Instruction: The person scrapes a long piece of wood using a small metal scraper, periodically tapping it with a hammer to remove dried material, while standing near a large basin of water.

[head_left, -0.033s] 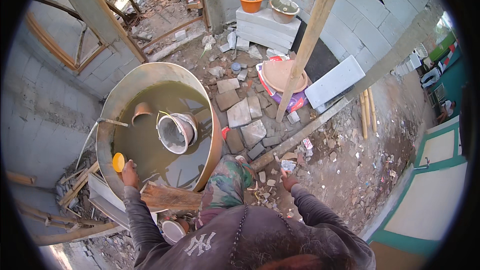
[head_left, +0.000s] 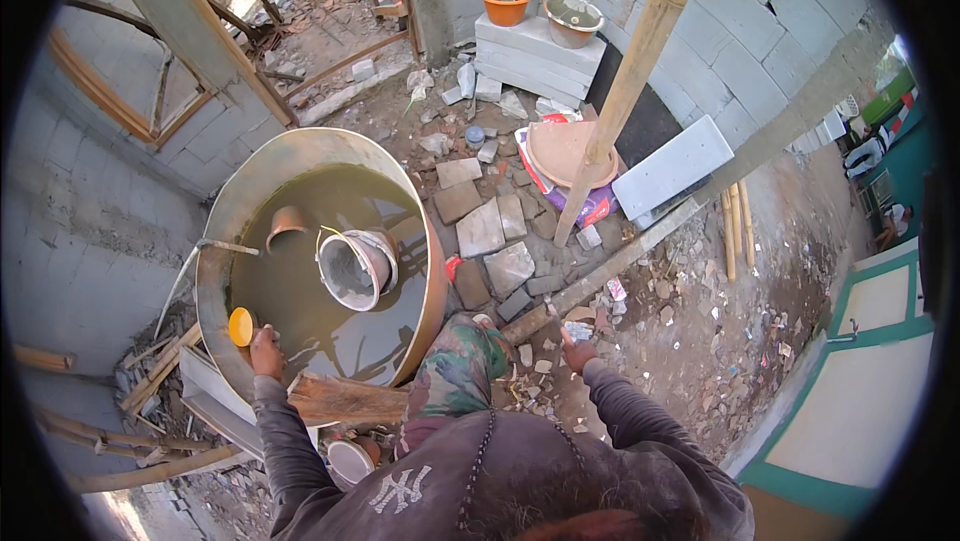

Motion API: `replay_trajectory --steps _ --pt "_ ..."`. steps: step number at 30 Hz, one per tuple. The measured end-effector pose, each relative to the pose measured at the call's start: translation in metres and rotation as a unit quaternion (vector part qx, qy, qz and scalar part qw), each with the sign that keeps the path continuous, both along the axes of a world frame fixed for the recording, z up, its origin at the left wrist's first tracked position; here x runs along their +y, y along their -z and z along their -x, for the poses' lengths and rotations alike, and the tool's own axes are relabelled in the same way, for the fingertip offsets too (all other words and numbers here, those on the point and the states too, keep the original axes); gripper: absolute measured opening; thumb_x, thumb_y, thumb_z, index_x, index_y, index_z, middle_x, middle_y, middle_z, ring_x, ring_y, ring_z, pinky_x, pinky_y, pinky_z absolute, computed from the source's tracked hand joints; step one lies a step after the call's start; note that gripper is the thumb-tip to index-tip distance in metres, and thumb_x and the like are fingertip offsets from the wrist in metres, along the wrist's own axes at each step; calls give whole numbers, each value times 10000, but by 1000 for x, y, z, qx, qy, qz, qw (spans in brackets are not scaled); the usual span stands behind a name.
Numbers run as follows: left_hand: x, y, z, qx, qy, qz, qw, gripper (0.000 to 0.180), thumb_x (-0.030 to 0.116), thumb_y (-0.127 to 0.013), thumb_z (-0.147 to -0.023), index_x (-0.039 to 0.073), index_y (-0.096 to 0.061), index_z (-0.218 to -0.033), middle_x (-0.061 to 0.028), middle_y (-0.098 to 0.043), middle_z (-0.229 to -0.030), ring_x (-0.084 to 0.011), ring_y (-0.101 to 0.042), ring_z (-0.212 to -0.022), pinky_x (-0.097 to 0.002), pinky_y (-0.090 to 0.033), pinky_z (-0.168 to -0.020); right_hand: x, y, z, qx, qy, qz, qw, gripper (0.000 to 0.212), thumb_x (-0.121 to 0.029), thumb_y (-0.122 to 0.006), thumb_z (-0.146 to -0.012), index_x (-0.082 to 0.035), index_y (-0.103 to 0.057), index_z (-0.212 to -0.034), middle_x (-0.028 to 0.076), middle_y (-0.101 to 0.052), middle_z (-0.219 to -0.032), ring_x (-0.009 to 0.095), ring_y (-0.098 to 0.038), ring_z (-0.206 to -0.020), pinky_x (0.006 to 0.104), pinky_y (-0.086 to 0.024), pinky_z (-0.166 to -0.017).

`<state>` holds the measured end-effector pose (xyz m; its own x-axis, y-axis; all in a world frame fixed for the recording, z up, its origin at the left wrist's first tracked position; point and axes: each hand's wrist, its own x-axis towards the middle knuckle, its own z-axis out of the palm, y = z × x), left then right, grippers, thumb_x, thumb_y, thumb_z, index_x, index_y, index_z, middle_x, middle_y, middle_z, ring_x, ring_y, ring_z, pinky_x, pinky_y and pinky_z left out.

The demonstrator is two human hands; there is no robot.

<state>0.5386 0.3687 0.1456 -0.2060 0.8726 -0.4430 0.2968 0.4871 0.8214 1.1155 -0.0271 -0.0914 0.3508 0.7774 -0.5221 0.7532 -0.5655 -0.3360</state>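
Yellow scoop [head_left: 241, 326] clamped in left hand [head_left: 266, 351] at drum [head_left: 232, 231] rim; right hand [head_left: 578, 353] beyond drum over rubble, grip state unclear.

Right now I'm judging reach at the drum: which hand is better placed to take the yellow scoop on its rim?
Left. The left hand rests on the drum rim right beside the yellow scoop. The right hand is off over the rubble, away from the drum.

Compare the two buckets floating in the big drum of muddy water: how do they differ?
The grey bucket is larger, light-coloured and tipped on its side, its mouth in view. The brown bucket is smaller, darker and mostly sunk near the drum wall. Both sit partly submerged, away from the left hand.
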Motion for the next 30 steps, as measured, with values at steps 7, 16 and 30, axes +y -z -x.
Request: replay_trajectory --steps 7,16,30 --pt "27 -37 -86 -351 -114 118 922 246 383 -569 -1037 143 -589 -987 39 -467 -728 -125 -493 -627 -332 -458 -601 189 -209 -29 67 157 -123 978 424 -394 -587 -984 13 -630 -1097 273 -688 -930 445 -662 -876 519 -498 -778" --pt "71 -82 -290 -659 -29 142 738 533 402 -516 -1052 21 -478 -1423 -135 -539 -1450 -334 -472 -1397 -538 -344 -1189 327 -337 -34 283 253 -248 891 263 -219 -740 -900 -38 -592 -780 23 -557 -703 134 -479 -625 362 -404 -567" --pt "274 -141 -467 -768 74 48 635 614 301 -429 -1047 -57 -323 -1533 -244 -389 -1587 -382 -431 -1442 -470 -406 -1155 645 -426 -65 382 -96 -206 896 202 -128 -780 -842 4 -701 -973 72 -706 -831 143 -672 -749 345 -545 -691"
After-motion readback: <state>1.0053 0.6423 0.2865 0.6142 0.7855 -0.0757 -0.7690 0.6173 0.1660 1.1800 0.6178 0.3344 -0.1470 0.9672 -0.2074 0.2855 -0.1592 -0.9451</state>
